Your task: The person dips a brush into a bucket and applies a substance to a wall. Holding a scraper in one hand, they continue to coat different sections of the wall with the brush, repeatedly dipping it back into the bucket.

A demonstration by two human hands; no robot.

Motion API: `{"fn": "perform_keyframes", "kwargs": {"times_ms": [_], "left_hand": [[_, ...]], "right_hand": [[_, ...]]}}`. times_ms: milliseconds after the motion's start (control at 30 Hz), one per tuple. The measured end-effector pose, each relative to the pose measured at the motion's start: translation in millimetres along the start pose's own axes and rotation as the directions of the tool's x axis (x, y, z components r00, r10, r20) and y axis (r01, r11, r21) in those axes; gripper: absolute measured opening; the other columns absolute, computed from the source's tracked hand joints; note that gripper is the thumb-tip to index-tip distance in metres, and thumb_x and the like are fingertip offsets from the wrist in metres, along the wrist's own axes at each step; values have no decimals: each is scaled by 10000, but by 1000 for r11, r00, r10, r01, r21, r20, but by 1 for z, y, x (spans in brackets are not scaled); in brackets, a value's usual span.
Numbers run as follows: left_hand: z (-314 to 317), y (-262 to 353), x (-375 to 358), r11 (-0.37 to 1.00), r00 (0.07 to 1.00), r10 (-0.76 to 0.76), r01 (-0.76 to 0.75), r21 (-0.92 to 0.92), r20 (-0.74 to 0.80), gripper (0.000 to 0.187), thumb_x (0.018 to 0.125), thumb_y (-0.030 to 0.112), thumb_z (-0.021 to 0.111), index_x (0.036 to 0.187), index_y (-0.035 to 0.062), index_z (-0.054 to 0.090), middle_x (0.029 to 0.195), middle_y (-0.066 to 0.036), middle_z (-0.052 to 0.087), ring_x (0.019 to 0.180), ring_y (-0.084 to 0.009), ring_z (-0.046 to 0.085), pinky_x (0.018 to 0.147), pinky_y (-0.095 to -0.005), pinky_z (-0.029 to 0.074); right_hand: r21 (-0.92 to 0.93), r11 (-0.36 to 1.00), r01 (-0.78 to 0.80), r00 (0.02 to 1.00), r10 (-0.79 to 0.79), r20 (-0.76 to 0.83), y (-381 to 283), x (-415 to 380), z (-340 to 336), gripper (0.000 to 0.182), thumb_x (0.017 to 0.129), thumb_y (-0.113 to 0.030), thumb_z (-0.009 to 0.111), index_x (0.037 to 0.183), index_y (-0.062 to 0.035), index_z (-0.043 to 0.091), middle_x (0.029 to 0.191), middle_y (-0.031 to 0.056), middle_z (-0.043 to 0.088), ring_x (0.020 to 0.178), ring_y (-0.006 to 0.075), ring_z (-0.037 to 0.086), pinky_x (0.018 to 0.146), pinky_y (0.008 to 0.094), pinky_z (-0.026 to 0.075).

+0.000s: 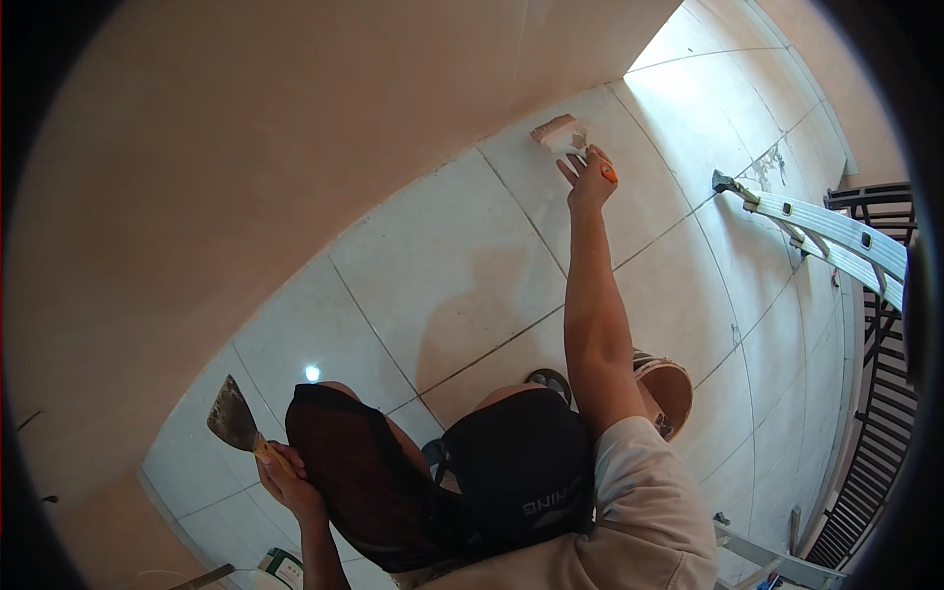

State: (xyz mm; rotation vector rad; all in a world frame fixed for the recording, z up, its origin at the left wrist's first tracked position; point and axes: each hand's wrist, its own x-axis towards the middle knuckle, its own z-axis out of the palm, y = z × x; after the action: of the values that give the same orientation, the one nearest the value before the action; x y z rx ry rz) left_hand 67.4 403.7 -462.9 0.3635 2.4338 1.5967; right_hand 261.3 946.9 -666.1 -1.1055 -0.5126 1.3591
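My right arm reaches far forward with a wide paintbrush [560, 132] in my right hand [592, 179]. Its pale, pinkish bristles point toward the base of the wall, close over the floor tiles, and the orange end of its handle shows at my palm. Some fingers of that hand are stretched along the brush. Low on the left, my left hand [282, 474] grips the yellowish handle of a putty knife [233, 415], its broad stained blade angled up and away from my knee. Beside my right elbow stands a bucket [671, 395] with a pinkish inside.
A bare pinkish wall [324, 128] runs along the left above the white floor tiles [442, 265]. An aluminium ladder [826, 221] lies at the right, next to a dark metal grille [870, 433]. At the bottom left sits a green and white container [282, 565].
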Motion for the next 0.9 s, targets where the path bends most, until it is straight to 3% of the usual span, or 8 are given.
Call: {"fn": "perform_keyframes", "kwargs": {"times_ms": [133, 233, 333, 533, 600, 700, 833, 900], "left_hand": [[5, 3, 2, 1000, 1000, -10, 10, 9, 4, 407, 1027, 411, 322, 985, 59, 523, 721, 9, 475, 586, -44, 400, 497, -195, 283], [2, 5, 3, 998, 999, -31, 29, 51, 36, 410, 1027, 408, 322, 1003, 53, 526, 721, 10, 473, 590, -44, 402, 495, -199, 285], [4, 3, 4, 999, 1000, -21, 20, 46, 18, 412, 1025, 411, 326, 1007, 52, 528, 709, 13, 469, 585, -44, 397, 491, -202, 284], [11, 9, 8, 998, 998, -36, 34, 56, 47, 400, 1021, 398, 335, 1004, 51, 532, 693, 15, 459, 574, -44, 385, 497, -201, 286], [21, 13, 9, 998, 999, -22, 20, 54, 31, 391, 1020, 397, 337, 968, 59, 526, 678, 19, 451, 568, -42, 376, 493, -202, 277], [17, 15, 9, 998, 998, -7, 4, 58, 64, 383, 1019, 401, 340, 906, 76, 509, 655, 26, 438, 558, -38, 360, 488, -204, 260], [19, 16, 12, 997, 997, -11, 5, 72, 76, 382, 1017, 406, 346, 843, 93, 480, 637, 32, 427, 546, -35, 339, 484, -207, 243], [16, 15, 13, 997, 996, -13, 6, 73, 90, 383, 1016, 408, 350, 853, 90, 487, 639, 32, 427, 543, -36, 340, 484, -207, 245]], "right_hand": [[-67, 998, -10, 1000, 11, 22, 22, 9, 13, 248, 897, -101, 558, 1116, 15, 565, 1071, 173, 578, 927, 317, 640, 637, 402, 640], [-310, 947, 87, 996, -93, -5, 19, 6, 16, 232, 889, -92, 548, 1096, 9, 580, 1039, 162, 591, 887, 300, 651, 635, 390, 641], [-287, 921, 263, 965, -257, 58, -19, -14, 16, 232, 882, -78, 530, 1088, 23, 568, 1010, 155, 594, 876, 294, 661, 630, 376, 642], [114, 969, 221, 969, -231, 92, -97, -41, 53, 285, 898, -123, 529, 1123, 50, 506, 1105, 195, 548, 986, 347, 641, 689, 425, 634], [299, 932, 204, 954, -257, 152, -123, -41, 76, 338, 916, -169, 522, 1188, 22, 460, 1155, 192, 535, 1025, 365, 626, 762, 449, 613], [615, 785, 74, 896, -323, 304, -157, -35, 107, 248, 944, -207, 536, 1115, -33, 487, 1218, 197, 530, 1109, 385, 589, 830, 459, 588], [643, 762, 82, 878, -361, 315, -160, -26, 137, 236, 941, -237, 556, 1104, -75, 503, 1221, 180, 547, 1137, 380, 572, 846, 471, 551], [568, 820, 68, 917, -276, 288, -120, -12, 126, 341, 925, -209, 564, 1186, -12, 466, 1150, 140, 542, 1032, 372, 609, 765, 507, 583]]}}
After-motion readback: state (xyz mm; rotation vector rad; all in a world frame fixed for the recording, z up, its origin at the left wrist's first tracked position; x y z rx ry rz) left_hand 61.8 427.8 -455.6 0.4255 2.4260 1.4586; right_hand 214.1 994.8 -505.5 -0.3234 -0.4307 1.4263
